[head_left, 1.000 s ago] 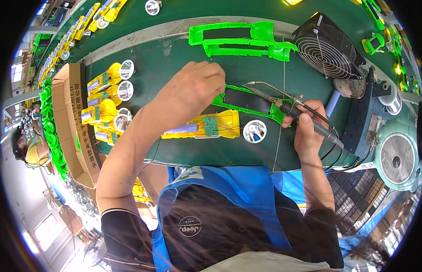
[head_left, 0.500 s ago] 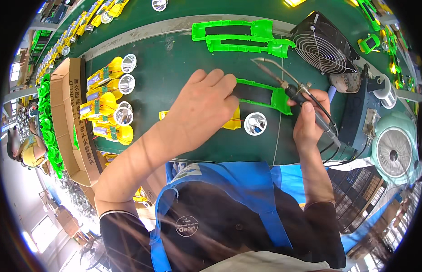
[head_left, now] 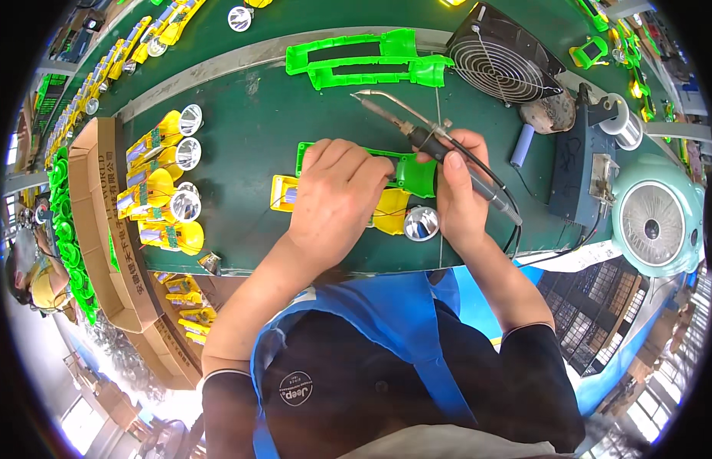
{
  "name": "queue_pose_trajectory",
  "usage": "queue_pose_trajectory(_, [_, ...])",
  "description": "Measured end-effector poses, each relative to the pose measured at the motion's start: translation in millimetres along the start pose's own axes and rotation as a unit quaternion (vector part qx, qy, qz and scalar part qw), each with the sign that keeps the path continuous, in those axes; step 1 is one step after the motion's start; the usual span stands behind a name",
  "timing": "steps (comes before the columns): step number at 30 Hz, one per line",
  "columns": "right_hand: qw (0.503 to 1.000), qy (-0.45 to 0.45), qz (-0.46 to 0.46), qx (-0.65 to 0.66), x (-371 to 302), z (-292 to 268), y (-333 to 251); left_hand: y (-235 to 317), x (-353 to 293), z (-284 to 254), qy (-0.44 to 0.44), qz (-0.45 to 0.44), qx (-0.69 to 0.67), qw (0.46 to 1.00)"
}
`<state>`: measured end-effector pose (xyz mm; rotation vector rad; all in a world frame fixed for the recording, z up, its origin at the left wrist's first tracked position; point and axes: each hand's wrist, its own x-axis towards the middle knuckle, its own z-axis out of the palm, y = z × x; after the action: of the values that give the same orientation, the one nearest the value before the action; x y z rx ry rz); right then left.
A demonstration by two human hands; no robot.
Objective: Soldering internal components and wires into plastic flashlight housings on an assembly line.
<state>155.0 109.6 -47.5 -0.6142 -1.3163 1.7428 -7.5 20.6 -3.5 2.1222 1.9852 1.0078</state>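
My right hand grips a soldering iron with a thin curved feed tube along it; its tip points up and left. My left hand is closed, knuckles up, over a yellow lamp body. What its fingertips hold is hidden. The body's left end, with a battery in it, shows beside the hand, and a round silver reflector lies at its right end. Just behind lies a green plastic housing half, partly covered by my left hand.
Further back lie two green housing halves and a black fan. On the right are a loose battery, a blue-grey box, a solder spool and a pale green fan. Several yellow lamp assemblies stand left, beside a cardboard carton.
My view has shifted. My left hand has moved right over the table, and my right hand with the soldering iron has come left toward it. More of the yellow body shows now.
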Motion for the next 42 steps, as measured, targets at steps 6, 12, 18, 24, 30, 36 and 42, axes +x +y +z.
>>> queue_pose_trajectory(6, [0.996,0.043,0.047,0.065,0,-32,-21,0,5,2,-0.079,-0.025,0.089,0.993])
queue_pose_trajectory(12, [0.976,-0.092,0.174,-0.096,33,-77,-55,6,21,-4,-0.169,-0.029,0.115,0.978])
queue_pose_trajectory(18, [0.956,-0.155,0.21,-0.132,48,-72,-60,9,26,-5,-0.189,-0.04,0.116,0.974])
queue_pose_trajectory(24, [0.953,-0.148,0.226,-0.138,49,-67,-61,8,29,-7,-0.208,-0.035,0.139,0.968])
queue_pose_trajectory(30, [0.951,-0.144,0.23,-0.147,47,-67,-58,9,29,-4,-0.208,-0.039,0.151,0.966])
queue_pose_trajectory(36, [0.967,-0.106,0.194,-0.125,28,-70,-57,10,30,-5,-0.202,-0.038,0.13,0.97])
queue_pose_trajectory(42, [0.984,-0.011,0.129,-0.119,1,-72,-54,11,30,-5,-0.218,-0.048,0.145,0.964])
